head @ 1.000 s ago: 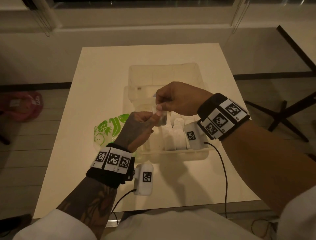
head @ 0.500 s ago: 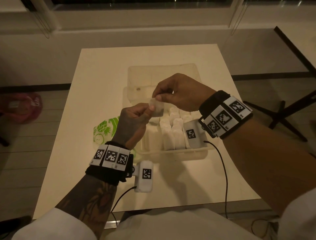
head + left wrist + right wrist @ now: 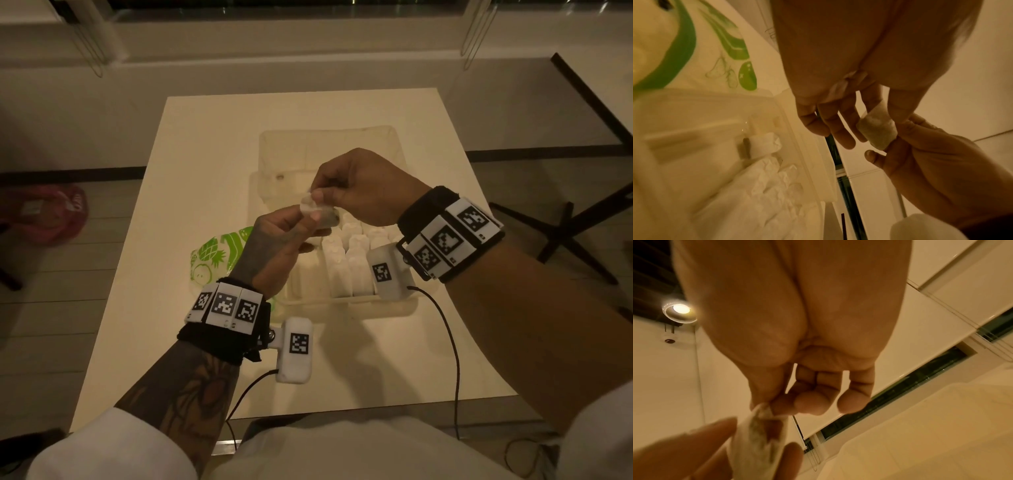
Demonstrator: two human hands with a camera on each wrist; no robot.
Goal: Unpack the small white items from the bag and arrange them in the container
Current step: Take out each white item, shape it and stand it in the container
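Now both hands pinch one small white packet [image 3: 317, 216] above the container [image 3: 346, 301]: left hand [image 3: 274, 246] at seven o'clock, right hand [image 3: 363, 192] at one.

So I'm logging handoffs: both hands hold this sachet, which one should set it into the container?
Probably the right hand: it pinches the small white sachet from above, over the clear plastic container's open far part. The left hand holds it from below.

Probably an office or meeting room: plain white table [image 3: 212, 144], long window sill [image 3: 308, 44] with blind cords [image 3: 474, 31], recessed ceiling lamp [image 3: 680, 309], dark star-base chair leg [image 3: 565, 236] on pale floor.
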